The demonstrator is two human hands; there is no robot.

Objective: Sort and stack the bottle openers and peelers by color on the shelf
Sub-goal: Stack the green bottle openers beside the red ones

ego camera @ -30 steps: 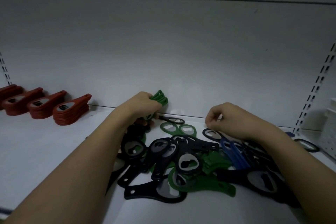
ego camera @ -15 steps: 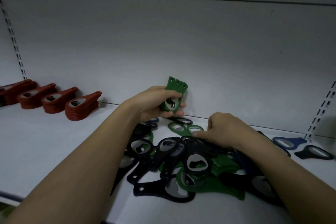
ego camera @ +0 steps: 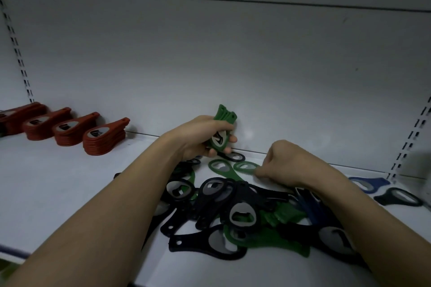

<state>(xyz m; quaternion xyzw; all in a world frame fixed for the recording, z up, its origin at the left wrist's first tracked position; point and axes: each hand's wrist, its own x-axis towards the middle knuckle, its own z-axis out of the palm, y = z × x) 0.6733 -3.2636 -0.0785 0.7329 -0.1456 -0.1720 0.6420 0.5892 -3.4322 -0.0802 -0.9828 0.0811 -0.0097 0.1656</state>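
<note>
green openers in hand, mixed heap on the shelf

the left hand (ego camera: 205,137) is curled around a small stack of green bottle openers (ego camera: 222,129), thumb across the front and fingertips wrapped underneath. the stack is held off the shelf (ego camera: 58,184), tilted so its handle ends point up toward the back wall (ego camera: 210,58).

the right hand (ego camera: 286,163) is lowered to the back edge of the mixed pile (ego camera: 245,212), its fingers bent and pinching the rim of a loose green opener (ego camera: 246,167) that lies flat on the shelf. just beside that one, to the left, lies a second green opener (ego camera: 220,167), and a black opener (ego camera: 235,157) sits behind them against the wall, below the left hand.

the mixed pile sprawls between the two forearms: black openers overlapping one another, green ones partly buried beneath them, and some blue handles showing under the right wrist. at the far right, apart from the heap, lie a blue opener (ego camera: 370,183) and a dark opener (ego camera: 400,197).

on the left of the shelf, well apart from the pile, stand four neat red stacks (ego camera: 67,129) in a row along the wall, the leftmost cut off by the frame edge. slotted uprights (ego camera: 17,53) run up the wall on both sides.
</note>
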